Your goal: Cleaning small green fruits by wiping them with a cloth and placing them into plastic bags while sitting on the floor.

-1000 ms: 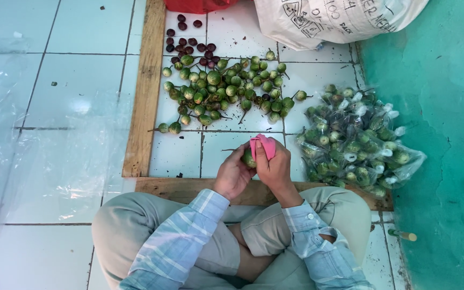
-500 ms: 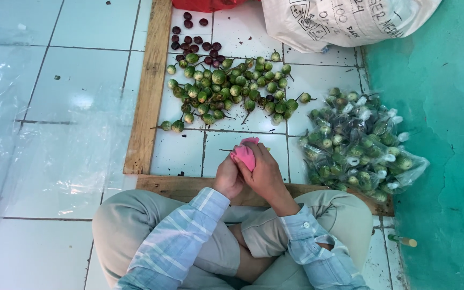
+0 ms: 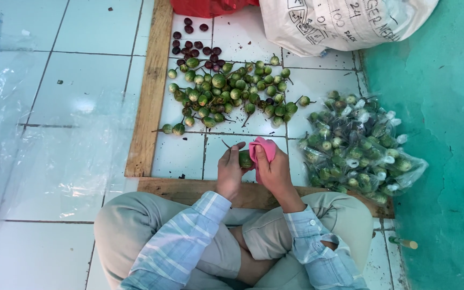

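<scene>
I sit cross-legged on a white tiled floor. My left hand [image 3: 230, 171] grips a small round green eggplant [image 3: 245, 159] by its side. My right hand [image 3: 275, 171] presses a pink cloth [image 3: 263, 147] against the top of that eggplant. Both hands hover just above a wooden plank [image 3: 189, 189] in front of my knees. A loose pile of green eggplants [image 3: 226, 94] lies on the tiles beyond my hands.
Several dark purple fruits [image 3: 191, 45] lie past the green pile. Small clear bags of packed eggplants [image 3: 358, 147] are heaped to the right, beside a teal wall [image 3: 441, 134]. A white sack [image 3: 339, 21] and a red bag [image 3: 208, 6] sit at the far edge. Clear plastic sheeting [image 3: 33, 156] covers tiles at left.
The pink cloth has shifted over the eggplant between my hands, which stay together in the same spot. The view has tilted slightly.
</scene>
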